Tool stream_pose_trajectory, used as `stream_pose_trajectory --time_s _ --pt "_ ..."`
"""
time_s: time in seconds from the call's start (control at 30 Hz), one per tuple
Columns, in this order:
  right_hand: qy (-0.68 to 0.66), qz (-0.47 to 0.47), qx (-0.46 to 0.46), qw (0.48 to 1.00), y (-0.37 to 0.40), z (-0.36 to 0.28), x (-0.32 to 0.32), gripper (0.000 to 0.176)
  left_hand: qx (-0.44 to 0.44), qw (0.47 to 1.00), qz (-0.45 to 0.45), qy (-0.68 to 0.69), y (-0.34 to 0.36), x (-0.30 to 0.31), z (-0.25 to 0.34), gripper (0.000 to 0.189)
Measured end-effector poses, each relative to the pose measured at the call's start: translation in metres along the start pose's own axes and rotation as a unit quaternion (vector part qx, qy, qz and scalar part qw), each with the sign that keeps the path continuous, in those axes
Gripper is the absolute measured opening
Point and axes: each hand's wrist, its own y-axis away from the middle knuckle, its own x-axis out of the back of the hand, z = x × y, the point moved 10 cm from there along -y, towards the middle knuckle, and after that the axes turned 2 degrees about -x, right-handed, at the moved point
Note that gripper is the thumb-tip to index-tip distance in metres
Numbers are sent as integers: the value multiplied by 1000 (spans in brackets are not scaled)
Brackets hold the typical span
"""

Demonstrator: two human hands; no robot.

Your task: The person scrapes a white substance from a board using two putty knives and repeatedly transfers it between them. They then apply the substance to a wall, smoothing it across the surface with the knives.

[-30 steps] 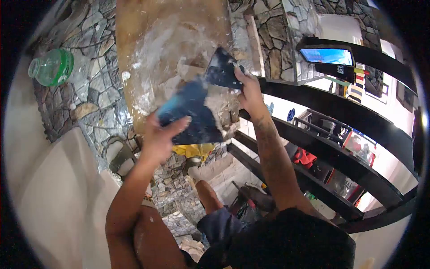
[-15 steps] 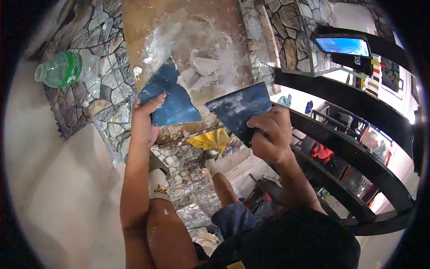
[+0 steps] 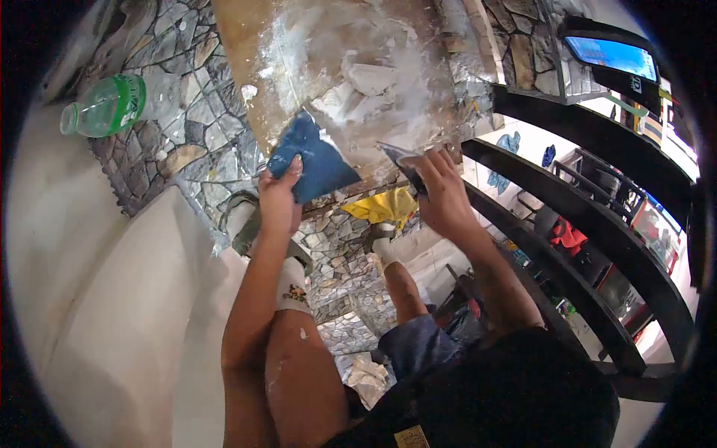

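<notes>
My left hand (image 3: 278,198) grips a blue flat putty scraper (image 3: 315,158), thumb on its face, with whitish putty along its right edge. In my right hand (image 3: 446,196) is a second, dark blue putty scraper (image 3: 399,164), turned nearly edge-on. Its lower part is hidden by my fingers. Both scrapers are over the near end of a brown board (image 3: 243,37) smeared with white. Beyond them on the board lies a lump of white putty (image 3: 370,77). The two scrapers are apart from each other.
A clear plastic bottle with a green label (image 3: 112,106) lies on the stone-patterned surface at left. A yellow cloth (image 3: 381,207) is below the board's near edge. Black rails (image 3: 567,224) run along the right, with a lower area visible between them. A pale wall (image 3: 112,299) stands left.
The right scraper has turned from showing its broad face to nearly edge-on. My left hand and its scraper appear farther right, as the whole view has shifted.
</notes>
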Motion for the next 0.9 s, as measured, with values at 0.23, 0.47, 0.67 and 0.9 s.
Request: stream_pose_trajectory --time_s 0.23,0.47,0.67,0.9 --pt "4 30 51 998 6 -39 1 36 -176 980 -33 -88 14 -70 51 14" --pt "58 28 101 993 -1 -28 16 37 -114 980 -74 -144 9 -88 37 11" --pt "47 49 113 991 -21 -14 19 43 -100 966 -133 -200 16 -98 18 16" --pt "108 55 84 989 -70 26 0 51 -139 871 -190 -430 24 -87 4 27"
